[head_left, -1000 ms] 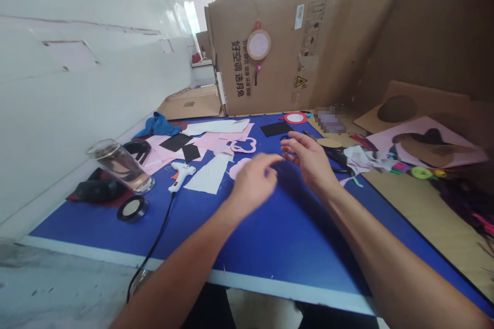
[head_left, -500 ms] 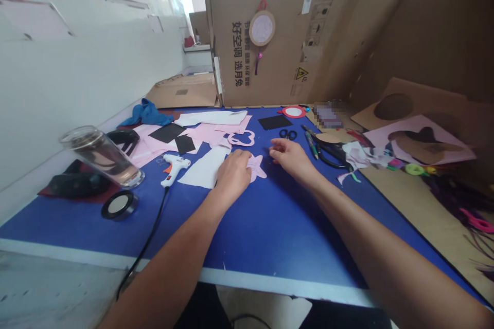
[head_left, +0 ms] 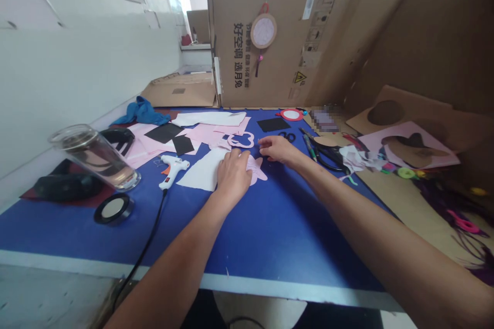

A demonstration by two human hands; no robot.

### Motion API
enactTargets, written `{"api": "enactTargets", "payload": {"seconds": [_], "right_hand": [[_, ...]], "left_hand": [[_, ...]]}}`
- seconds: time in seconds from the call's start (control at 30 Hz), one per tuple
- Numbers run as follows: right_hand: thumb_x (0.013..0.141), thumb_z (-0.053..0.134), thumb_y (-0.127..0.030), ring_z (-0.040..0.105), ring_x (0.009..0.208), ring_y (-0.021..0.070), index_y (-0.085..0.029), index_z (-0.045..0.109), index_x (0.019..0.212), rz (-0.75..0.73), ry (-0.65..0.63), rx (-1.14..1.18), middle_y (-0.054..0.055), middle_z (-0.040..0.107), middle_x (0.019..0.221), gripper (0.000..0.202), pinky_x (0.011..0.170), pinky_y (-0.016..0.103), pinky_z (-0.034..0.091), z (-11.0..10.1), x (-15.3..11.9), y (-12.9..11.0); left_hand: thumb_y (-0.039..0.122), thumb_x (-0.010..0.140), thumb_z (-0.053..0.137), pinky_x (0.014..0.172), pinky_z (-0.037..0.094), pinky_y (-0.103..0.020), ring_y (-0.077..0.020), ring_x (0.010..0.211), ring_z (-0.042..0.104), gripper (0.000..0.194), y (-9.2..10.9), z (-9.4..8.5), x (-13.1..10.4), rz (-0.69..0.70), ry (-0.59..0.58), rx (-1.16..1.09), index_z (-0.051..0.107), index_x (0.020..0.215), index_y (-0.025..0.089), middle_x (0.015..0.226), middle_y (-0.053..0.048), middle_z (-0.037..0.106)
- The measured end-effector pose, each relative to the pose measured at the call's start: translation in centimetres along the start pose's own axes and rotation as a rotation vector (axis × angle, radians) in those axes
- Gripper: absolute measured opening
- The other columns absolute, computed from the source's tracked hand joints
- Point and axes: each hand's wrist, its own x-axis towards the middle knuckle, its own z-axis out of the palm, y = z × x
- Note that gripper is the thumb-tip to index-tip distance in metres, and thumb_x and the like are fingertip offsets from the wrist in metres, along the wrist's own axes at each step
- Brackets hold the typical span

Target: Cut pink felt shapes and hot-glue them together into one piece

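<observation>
A pink cutout with rounded, petal-like points (head_left: 255, 170) lies on the blue table. My left hand (head_left: 234, 172) rests over its left part, fingers bent and thumb against it, holding it down; that part is hidden. Just beyond the cutout's right side, my right hand (head_left: 278, 149) hovers with bent fingers a little apart and nothing visible in them. Beside my left hand spreads a piece of white cloth or paper (head_left: 200, 170). A pink cloud-shaped outline (head_left: 242, 140) lies behind the hands, and black-handled scissors (head_left: 287, 136) lie behind my right hand.
At left are a white glue gun (head_left: 173, 170) with its cord, a roll of black tape (head_left: 113, 208) and a tilted-looking glass of liquid (head_left: 96, 157). Black sheets (head_left: 273, 124), pliers (head_left: 330, 162) and scraps lie farther back and right. A large cardboard box (head_left: 285, 72) stands behind.
My right hand has moved slightly left, closer to the cutout, its fingers more bent. My left hand stays on the cutout. The view has shifted a little.
</observation>
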Motion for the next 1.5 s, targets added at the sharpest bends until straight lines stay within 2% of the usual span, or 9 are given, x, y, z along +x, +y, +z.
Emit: {"api": "enactTargets", "payload": {"seconds": [0.17, 0.43, 0.63, 0.77, 1.0, 1.17, 1.5], "right_hand": [[0.071, 0.080, -0.005, 0.066, 0.067, 0.0168, -0.018, 0.083, 0.109, 0.046, -0.056, -0.031, 0.002, 0.075, 0.072, 0.041, 0.055, 0.023, 0.048, -0.5, 0.0, -0.5], [0.063, 0.089, -0.009, 0.064, 0.061, 0.0168, -0.020, 0.085, 0.101, 0.114, -0.046, -0.061, -0.001, 0.068, 0.059, 0.040, 0.051, 0.022, 0.043, -0.4, 0.8, -0.6], [0.065, 0.090, -0.014, 0.073, 0.080, 0.0218, -0.023, 0.082, 0.097, 0.146, -0.006, 0.047, 0.004, 0.077, 0.078, 0.034, 0.059, 0.026, 0.057, -0.1, 0.8, -0.8], [0.065, 0.091, -0.015, 0.073, 0.085, 0.0230, -0.023, 0.080, 0.095, 0.153, 0.003, 0.121, 0.005, 0.076, 0.082, 0.034, 0.062, 0.028, 0.059, 0.0, 0.8, -0.8], [0.064, 0.088, -0.008, 0.070, 0.080, 0.0193, -0.022, 0.080, 0.094, 0.148, -0.014, 0.206, 0.002, 0.074, 0.078, 0.033, 0.061, 0.025, 0.059, 0.2, 0.6, -0.5], [0.058, 0.085, 0.000, 0.068, 0.070, 0.0141, -0.021, 0.080, 0.092, 0.118, -0.033, 0.278, 0.001, 0.076, 0.083, 0.041, 0.060, 0.023, 0.058, 0.1, 0.2, -0.1], [0.055, 0.079, 0.005, 0.073, 0.078, 0.0166, -0.021, 0.081, 0.095, -0.013, -0.046, 0.325, 0.002, 0.078, 0.092, 0.048, 0.069, 0.028, 0.064, 0.1, -0.8, 0.6]], "left_hand": [[0.023, 0.099, 0.074, 0.104, 0.053, -0.050, -0.0365, 0.132, 0.061, 0.048, 0.0, -0.2, 0.0, -0.009, -0.020, 0.029, 0.064, 0.146, 0.022, 0.143, -0.015, 0.065], [0.024, 0.099, 0.076, 0.106, 0.054, -0.053, -0.0382, 0.133, 0.061, 0.048, -0.2, 0.1, 0.0, -0.027, -0.001, 0.011, 0.064, 0.145, 0.022, 0.149, -0.017, 0.063], [0.024, 0.100, 0.074, 0.104, 0.054, -0.052, -0.0381, 0.131, 0.062, 0.043, 0.1, -0.4, -0.2, -0.028, -0.018, 0.011, 0.065, 0.141, 0.021, 0.147, -0.017, 0.064], [0.024, 0.100, 0.072, 0.105, 0.054, -0.053, -0.0380, 0.131, 0.062, 0.043, 0.1, -0.5, -0.2, -0.026, -0.020, -0.001, 0.064, 0.142, 0.021, 0.147, -0.017, 0.063], [0.029, 0.100, 0.076, 0.109, 0.052, -0.054, -0.0387, 0.135, 0.061, 0.047, 0.1, -0.5, -0.1, -0.033, -0.045, -0.013, 0.064, 0.144, 0.021, 0.149, -0.017, 0.063], [0.029, 0.100, 0.076, 0.109, 0.052, -0.053, -0.0380, 0.136, 0.061, 0.047, 0.1, -0.6, -0.1, -0.043, -0.051, -0.025, 0.063, 0.144, 0.022, 0.149, -0.017, 0.063], [0.029, 0.098, 0.078, 0.110, 0.052, -0.055, -0.0395, 0.135, 0.062, 0.050, 0.0, -0.4, -0.1, -0.040, -0.051, -0.048, 0.064, 0.145, 0.021, 0.148, -0.018, 0.065]]}}
